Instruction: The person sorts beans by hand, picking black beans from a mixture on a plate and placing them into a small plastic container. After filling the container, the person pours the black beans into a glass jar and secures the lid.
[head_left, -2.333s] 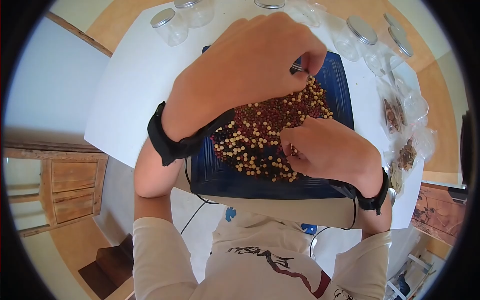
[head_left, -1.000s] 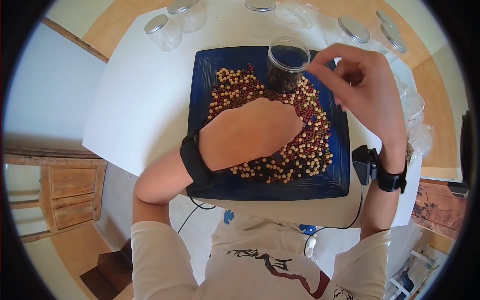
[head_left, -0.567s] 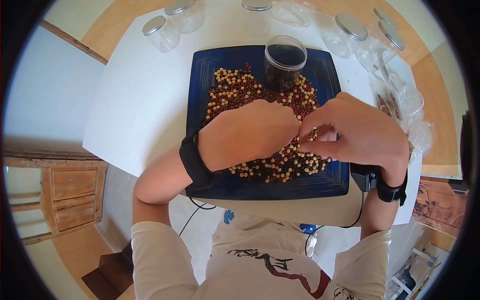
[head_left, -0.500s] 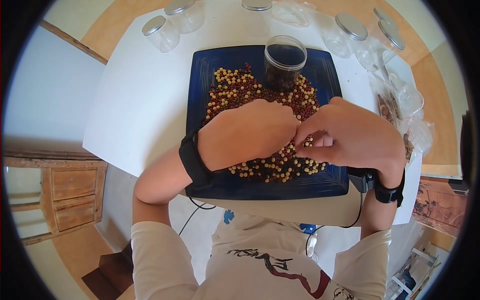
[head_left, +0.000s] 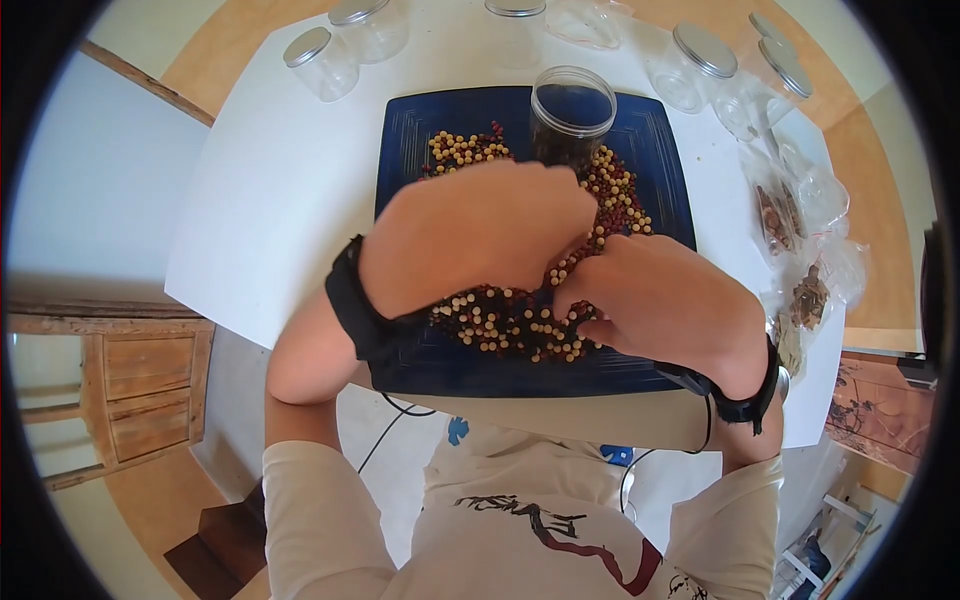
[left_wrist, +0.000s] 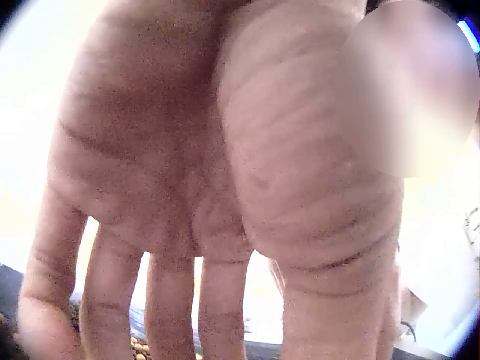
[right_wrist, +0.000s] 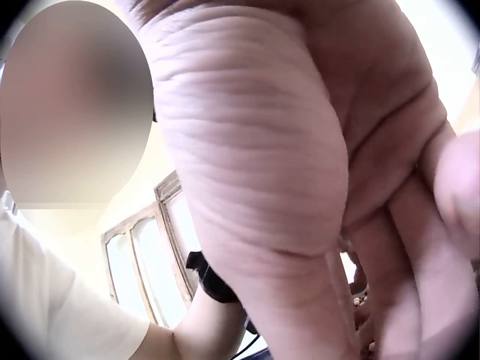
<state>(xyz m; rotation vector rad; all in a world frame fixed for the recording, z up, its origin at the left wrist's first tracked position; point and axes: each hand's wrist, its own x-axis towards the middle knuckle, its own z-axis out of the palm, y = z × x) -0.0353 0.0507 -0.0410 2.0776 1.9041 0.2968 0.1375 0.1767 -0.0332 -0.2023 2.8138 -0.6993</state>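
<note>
Mixed yellow, red and dark beans [head_left: 515, 325] lie spread over a square blue tray [head_left: 480, 380] in the head view. My left hand [head_left: 480, 230] is palm down over the middle of the pile, hiding many beans; its long fingers point down in the left wrist view, the tips cut off by the frame. Just right of it, my right hand [head_left: 670, 300] reaches into the front right of the pile. Its thumb and forefinger stand apart, tips at the beans. A lidless clear jar [head_left: 573, 105] with dark contents stands at the tray's far side.
Silver-lidded clear jars stand along the white table's [head_left: 250, 220] far side, among them one jar [head_left: 322, 65] at the left and another jar [head_left: 690, 70] at the right. Clear plastic bags [head_left: 840, 275] with dried brown pieces lie right of the tray.
My right hand went from the jar's rim back down to the beans, then farther toward the front left. In the last half second my left hand shifted away from me and slightly left.
</note>
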